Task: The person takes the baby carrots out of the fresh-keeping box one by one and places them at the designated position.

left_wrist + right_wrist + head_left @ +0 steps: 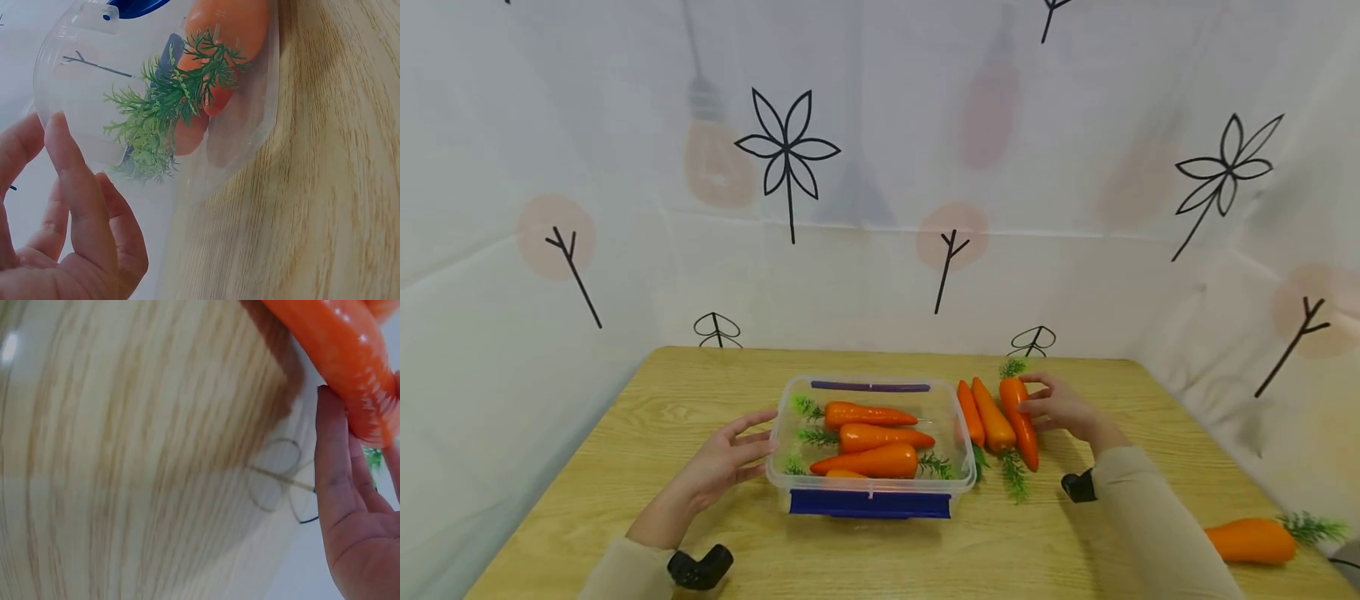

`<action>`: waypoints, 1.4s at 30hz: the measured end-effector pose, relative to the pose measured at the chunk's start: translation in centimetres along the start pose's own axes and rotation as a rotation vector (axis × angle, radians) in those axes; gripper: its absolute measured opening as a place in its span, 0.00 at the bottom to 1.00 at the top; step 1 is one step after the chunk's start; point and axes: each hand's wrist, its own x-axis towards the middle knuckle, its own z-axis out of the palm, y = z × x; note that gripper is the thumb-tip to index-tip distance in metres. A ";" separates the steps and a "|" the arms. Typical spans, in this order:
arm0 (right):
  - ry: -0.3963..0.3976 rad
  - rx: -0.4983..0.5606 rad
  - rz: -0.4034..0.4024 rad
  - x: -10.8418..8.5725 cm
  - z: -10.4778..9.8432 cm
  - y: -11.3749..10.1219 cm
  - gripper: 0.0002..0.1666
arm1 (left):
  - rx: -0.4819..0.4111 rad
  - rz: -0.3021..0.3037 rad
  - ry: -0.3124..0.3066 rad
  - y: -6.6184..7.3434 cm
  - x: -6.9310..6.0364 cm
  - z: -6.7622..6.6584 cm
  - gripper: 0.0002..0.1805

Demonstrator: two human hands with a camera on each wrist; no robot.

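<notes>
A clear plastic box (872,482) with blue side latches stands on the wooden table, holding several orange toy carrots (880,460) with green leafy tops. My left hand (724,462) is at the box's left side; in the left wrist view its extended fingertips (57,128) touch the clear wall. To the right of the box, my right hand (1063,408) grips the thick end of a carrot (1018,417) between thumb and fingers. The right wrist view shows this carrot (350,356) close up, with part of the grip cut off at the frame's edge.
Two more carrots (992,421) lie between the box and the right hand. Another carrot (1255,540) is at the table's right front, partly behind the right sleeve. A patterned white cloth (865,283) hangs behind the table (700,383).
</notes>
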 end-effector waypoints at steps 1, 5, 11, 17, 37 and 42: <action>0.003 -0.007 0.010 0.1 0.1 0.1 0.42 | -0.002 0.001 -0.003 0.0 0.0 0.0 0.37; 0.015 -0.045 0.030 0.3 0.5 0.6 0.42 | -0.007 0.000 -0.011 0.1 -0.1 0.0 0.37; 0.052 -0.038 0.014 0.5 0.9 0.7 0.42 | -0.013 0.001 -0.010 0.1 -0.1 0.1 0.36; 0.053 -0.016 0.005 0.4 0.5 0.8 0.42 | -0.008 0.007 -0.014 0.0 0.0 0.1 0.37; 0.047 -0.043 0.011 -1.5 -0.7 0.6 0.40 | -0.013 -0.011 -0.002 0.1 -0.1 0.2 0.37; 0.037 -0.066 -0.020 -1.8 -1.3 0.0 0.38 | -0.010 -0.008 0.002 0.1 -0.1 0.2 0.37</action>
